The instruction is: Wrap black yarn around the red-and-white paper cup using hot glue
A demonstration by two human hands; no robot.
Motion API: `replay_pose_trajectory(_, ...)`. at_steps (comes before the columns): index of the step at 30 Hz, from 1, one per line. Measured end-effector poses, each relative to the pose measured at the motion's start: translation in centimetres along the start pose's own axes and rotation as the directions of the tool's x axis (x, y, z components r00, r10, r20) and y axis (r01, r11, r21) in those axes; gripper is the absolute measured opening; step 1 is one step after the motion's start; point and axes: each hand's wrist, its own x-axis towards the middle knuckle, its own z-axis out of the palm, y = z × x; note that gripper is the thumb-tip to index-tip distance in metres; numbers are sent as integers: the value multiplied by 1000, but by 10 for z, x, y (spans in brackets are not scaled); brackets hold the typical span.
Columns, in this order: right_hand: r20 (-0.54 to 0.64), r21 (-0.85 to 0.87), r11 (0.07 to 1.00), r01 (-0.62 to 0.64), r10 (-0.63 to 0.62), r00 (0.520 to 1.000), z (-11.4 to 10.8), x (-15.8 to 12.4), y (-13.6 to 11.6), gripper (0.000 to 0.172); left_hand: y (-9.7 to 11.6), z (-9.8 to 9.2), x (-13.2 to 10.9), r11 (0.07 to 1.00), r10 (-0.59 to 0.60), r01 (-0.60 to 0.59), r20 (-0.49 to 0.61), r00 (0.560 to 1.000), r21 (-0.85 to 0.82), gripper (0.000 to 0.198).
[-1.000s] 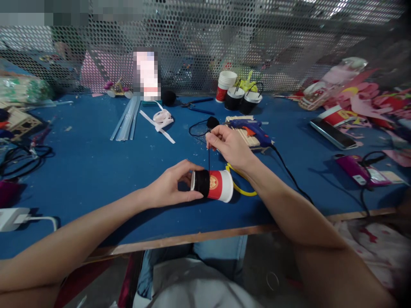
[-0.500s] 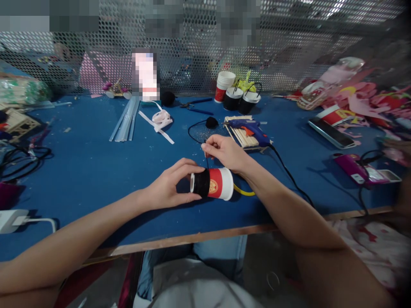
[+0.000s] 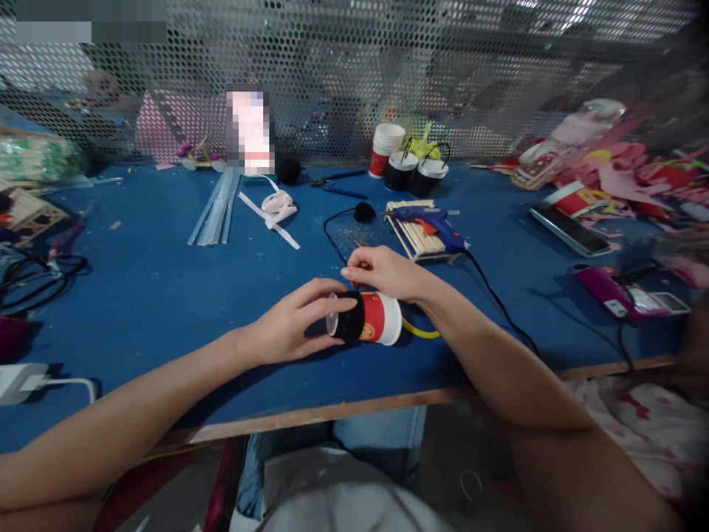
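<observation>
A red and white paper cup (image 3: 375, 319) lies on its side on the blue table (image 3: 149, 295), its rim end wound with black yarn. My left hand (image 3: 296, 319) grips the cup's black-wrapped end, fingers curled round it. My right hand (image 3: 382, 271) sits just behind the cup, fingers pinched on a thin black yarn strand that leads back to a small black yarn ball (image 3: 364, 212). A yellow loop (image 3: 421, 332) pokes out from under my right wrist.
A blue glue gun (image 3: 435, 221) rests on wooden sticks behind my right hand, its black cord trailing right. Paper cups (image 3: 407, 161) stand at the back. Clear glue sticks (image 3: 216, 207), white ribbon (image 3: 277, 207), phones and pink paper clutter lie around. A perforated metal screen closes the back.
My right hand came down from well above the cup to just behind its rim, drawing the yarn low. My left hand turned the cup slightly and its fingers reach further over it.
</observation>
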Motion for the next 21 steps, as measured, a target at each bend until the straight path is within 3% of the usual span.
replay_pose_trajectory(12, 126, -100, 994, 46, -33, 991, -4, -4, -8, 23, -3, 1, -1, 980, 80, -83, 25, 997, 183, 40)
replay_pose_trajectory(18, 65, -115, 993, 33, -26, 998, -1, -3, -3, 22, -8, 3, -3, 984, 9, -17, 48, 999, 179, 42)
replay_pose_trajectory(21, 21, -101, 995, 22, -20, 1000, 1, -2, 0, 23, -8, 5, -4, 990, -93, 90, 21, 995, 109, 50)
